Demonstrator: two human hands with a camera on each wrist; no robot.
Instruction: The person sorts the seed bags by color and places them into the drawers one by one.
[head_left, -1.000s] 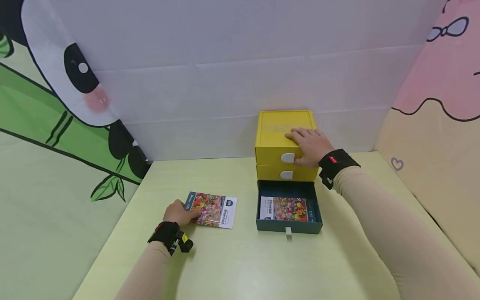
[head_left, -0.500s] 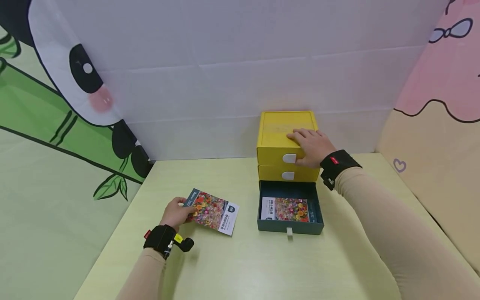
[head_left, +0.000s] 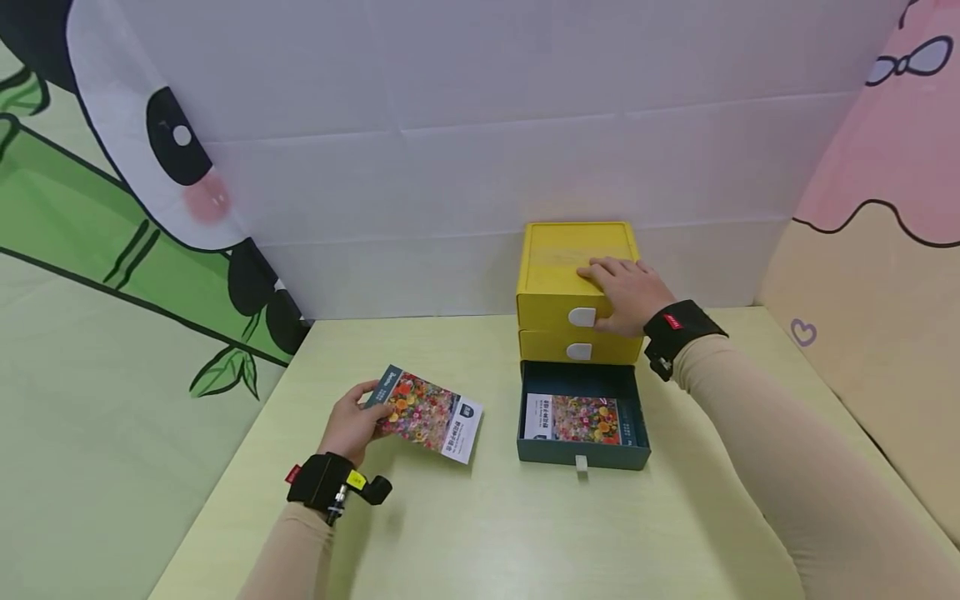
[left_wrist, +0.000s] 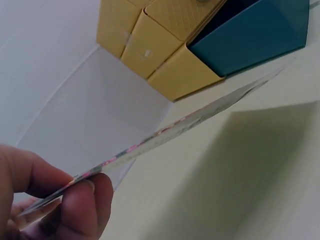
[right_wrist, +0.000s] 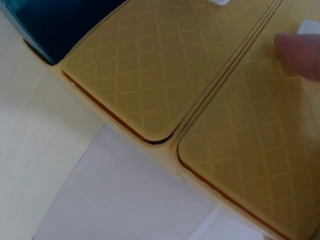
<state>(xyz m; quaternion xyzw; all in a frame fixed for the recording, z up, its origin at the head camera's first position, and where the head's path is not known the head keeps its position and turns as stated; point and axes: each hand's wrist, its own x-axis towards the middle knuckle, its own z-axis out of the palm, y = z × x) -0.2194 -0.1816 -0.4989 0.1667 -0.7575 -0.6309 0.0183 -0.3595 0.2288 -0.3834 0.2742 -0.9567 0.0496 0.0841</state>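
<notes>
A flower seed packet (head_left: 427, 412), thin, with a dark blue band and a white label, tilts above the table. My left hand (head_left: 351, 425) pinches its left end between thumb and fingers, and the left wrist view shows the packet (left_wrist: 170, 131) edge-on. My right hand (head_left: 626, 293) rests on the top right of a yellow drawer box (head_left: 558, 258), fingers stretched over the lid and thumb (right_wrist: 300, 52) against the front. The lowest drawer (head_left: 585, 452), dark teal, is pulled out. Inside it lies a similar seed packet (head_left: 573, 418), its label to the left.
Pale yellow table (head_left: 480, 533) lies under everything. A white cloth wall (head_left: 420, 183) stands right behind the box, with printed side walls at left and right. Two upper drawers with white tabs (head_left: 581, 317) are closed.
My left hand has lifted the seed packet off the table, and the packet has turned slightly clockwise. My right hand keeps its place on the drawer box.
</notes>
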